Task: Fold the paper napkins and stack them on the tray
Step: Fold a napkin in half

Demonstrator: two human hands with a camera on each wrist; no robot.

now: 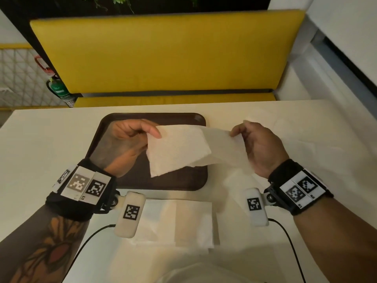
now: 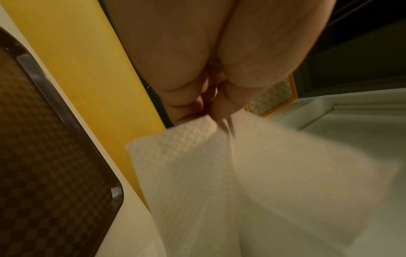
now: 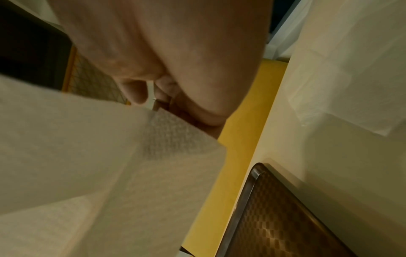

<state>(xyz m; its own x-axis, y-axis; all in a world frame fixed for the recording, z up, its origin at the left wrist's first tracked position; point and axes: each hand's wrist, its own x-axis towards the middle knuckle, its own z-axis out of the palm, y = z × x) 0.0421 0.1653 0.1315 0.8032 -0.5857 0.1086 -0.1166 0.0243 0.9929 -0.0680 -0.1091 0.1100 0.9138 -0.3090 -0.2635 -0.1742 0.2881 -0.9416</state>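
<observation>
- Held aloft over the brown tray: one white paper napkin, partly doubled over, above the tray's 3 o'clock side.
- Left hand pinching the napkin's upper left corner; right hand pinching the far right edge.
- Waiting flat on the cream table at 6 o'clock of the tray: more napkins; another loose sheet at 3 o'clock.
- Tray apparently bare, so likely an early fold.
- Best done by bringing edge to edge, matching corners, keeping the thin sheet lightly taut to avoid tearing, then creasing flat.
</observation>
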